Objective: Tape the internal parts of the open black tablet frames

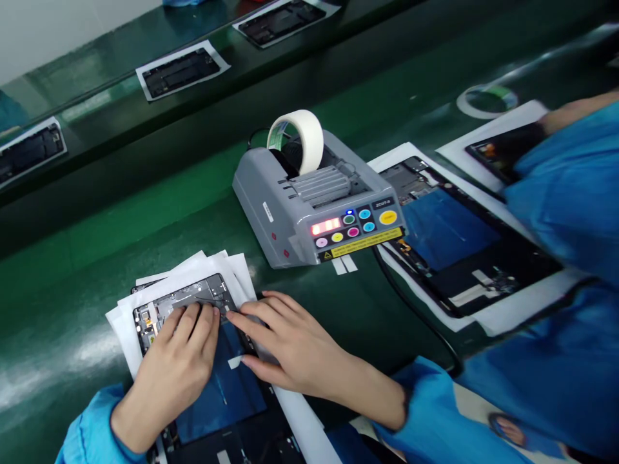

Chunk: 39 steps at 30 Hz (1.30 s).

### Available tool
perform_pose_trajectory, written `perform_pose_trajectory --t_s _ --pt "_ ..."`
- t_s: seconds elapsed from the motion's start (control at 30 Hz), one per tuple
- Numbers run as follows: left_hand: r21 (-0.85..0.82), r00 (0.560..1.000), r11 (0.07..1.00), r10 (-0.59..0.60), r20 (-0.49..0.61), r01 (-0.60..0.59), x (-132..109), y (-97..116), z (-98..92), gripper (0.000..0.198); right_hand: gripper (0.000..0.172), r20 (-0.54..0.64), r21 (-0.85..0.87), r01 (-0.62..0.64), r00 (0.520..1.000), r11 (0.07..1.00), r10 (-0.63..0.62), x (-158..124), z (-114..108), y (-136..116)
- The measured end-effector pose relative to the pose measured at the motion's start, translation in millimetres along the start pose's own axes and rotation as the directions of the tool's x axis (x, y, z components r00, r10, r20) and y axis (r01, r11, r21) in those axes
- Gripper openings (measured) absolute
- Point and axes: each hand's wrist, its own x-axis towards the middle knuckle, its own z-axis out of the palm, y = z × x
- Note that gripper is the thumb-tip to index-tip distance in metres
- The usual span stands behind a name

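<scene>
An opened tablet [227, 393] with a blue battery panel lies on white paper sheets [126, 328] at the lower left. My left hand [174, 367] rests flat on its upper part, fingers stretched toward the circuit board. My right hand [290, 341] lies beside it, fingers extended, fingertips pressing at the tablet's top right edge near a small piece of white tape [235, 362]. Both hands hold nothing. Blue sleeves cover both my arms.
A grey automatic tape dispenser [314, 206] with a white tape roll [300, 132] stands in the middle; its cable [411, 309] runs toward me. Another opened tablet [454, 238] lies to the right, beside a co-worker's blue sleeve [570, 193]. More opened devices [178, 71] sit on the far conveyor.
</scene>
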Motion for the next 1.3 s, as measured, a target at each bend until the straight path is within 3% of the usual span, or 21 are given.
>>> perform_pose_trajectory --t_s 0.17,0.3,0.43,0.67,1.07,1.3 --pt "-0.04 0.999 0.998 -0.046 0.001 0.046 -4.9 3.5 9.6 0.041 0.022 -0.275 0.09 0.028 0.961 0.996 -0.003 3.6 -10.6 -0.7" --pt "-0.08 0.996 0.995 -0.059 -0.073 0.053 -7.5 3.9 18.1 0.041 0.015 -0.379 -0.156 -0.003 0.924 0.988 -0.057 21.8 -11.2 -3.9" --pt "-0.105 0.992 0.993 -0.071 -0.108 0.06 -9.3 5.1 23.7 0.041 0.011 -0.311 -0.361 0.025 0.939 0.932 -0.145 36.1 1.6 -4.2" --pt "-0.139 0.988 0.987 -0.101 -0.115 0.085 -8.9 7.2 26.1 0.041 0.012 -0.253 -0.404 0.053 0.953 0.913 -0.168 31.0 12.4 -5.9" --pt "-0.15 0.986 0.984 -0.113 -0.119 0.094 -7.8 9.3 27.4 0.041 0.018 -0.119 -0.447 0.007 0.991 0.895 -0.067 31.8 7.2 -15.3" --pt "-0.154 0.98 0.983 -0.127 -0.15 0.104 -8.0 8.5 29.7 0.039 0.022 0.058 -0.546 0.072 0.997 0.834 -0.048 29.5 2.2 -23.7"
